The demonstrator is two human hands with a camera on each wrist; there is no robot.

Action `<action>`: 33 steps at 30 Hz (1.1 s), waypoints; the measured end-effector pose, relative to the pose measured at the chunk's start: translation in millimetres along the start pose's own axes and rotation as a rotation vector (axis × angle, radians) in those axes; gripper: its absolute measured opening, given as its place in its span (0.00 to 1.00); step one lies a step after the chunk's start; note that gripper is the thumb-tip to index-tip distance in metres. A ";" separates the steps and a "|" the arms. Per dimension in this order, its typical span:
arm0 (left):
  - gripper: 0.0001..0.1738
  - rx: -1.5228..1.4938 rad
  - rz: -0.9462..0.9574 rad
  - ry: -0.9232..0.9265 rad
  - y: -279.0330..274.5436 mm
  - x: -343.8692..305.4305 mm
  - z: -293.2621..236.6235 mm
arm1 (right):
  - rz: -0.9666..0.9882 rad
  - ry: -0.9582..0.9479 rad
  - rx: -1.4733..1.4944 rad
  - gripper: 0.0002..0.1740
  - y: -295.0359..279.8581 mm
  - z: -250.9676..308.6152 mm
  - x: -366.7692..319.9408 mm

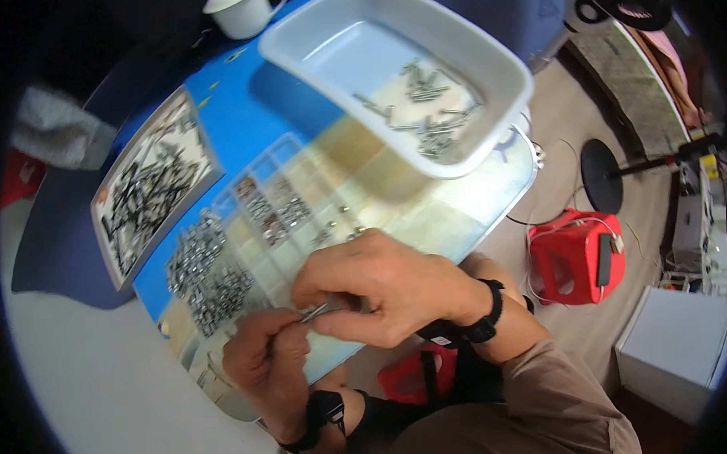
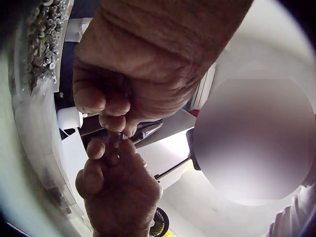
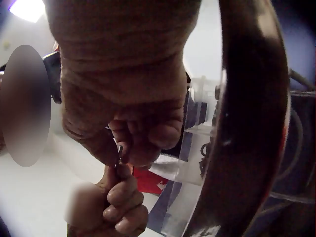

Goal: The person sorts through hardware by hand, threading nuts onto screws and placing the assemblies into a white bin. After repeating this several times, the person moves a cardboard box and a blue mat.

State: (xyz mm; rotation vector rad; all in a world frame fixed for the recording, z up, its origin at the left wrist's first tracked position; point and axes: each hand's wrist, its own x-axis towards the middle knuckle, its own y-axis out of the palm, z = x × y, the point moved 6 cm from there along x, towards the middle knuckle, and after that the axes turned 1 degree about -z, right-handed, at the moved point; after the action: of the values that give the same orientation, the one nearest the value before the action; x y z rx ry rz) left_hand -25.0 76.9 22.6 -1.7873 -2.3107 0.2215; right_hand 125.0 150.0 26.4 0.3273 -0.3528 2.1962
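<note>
A short, slim metal rod spans the fingertips of my two hands, over the near edge of the table. My left hand pinches its left end between thumb and index finger. On the other side, my right hand holds it between thumb and curled fingers. In the right wrist view the bright tip of the rod shows between the fingers, the rest covered. Just beyond the hands lies a clear divided box with small metal parts in several compartments. A heap of small silver fittings lies left of that box.
A white tub with loose metal rods stands at the back. On the left is a shallow tray of dark and silver screw-like pieces. A white lidded cup is behind. To the right, a red stool stands on the floor.
</note>
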 end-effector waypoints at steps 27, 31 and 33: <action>0.04 0.023 0.089 -0.023 -5.1 2.8 -10.0 | 0.068 -0.127 -0.040 0.06 9.8 -6.4 1.8; 0.05 0.031 0.092 -0.005 -3.4 3.4 -11.7 | 0.039 -0.081 -0.030 0.05 6.3 0.9 3.0; 0.05 0.029 0.094 -0.014 -3.1 3.3 -11.9 | 0.052 0.059 -0.041 0.06 5.1 0.3 1.3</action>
State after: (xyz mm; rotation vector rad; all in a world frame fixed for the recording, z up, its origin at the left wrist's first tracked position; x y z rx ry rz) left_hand -25.7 79.2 35.1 -1.8876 -2.2233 0.2824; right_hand 120.2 147.9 26.5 0.2326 -0.3769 2.2412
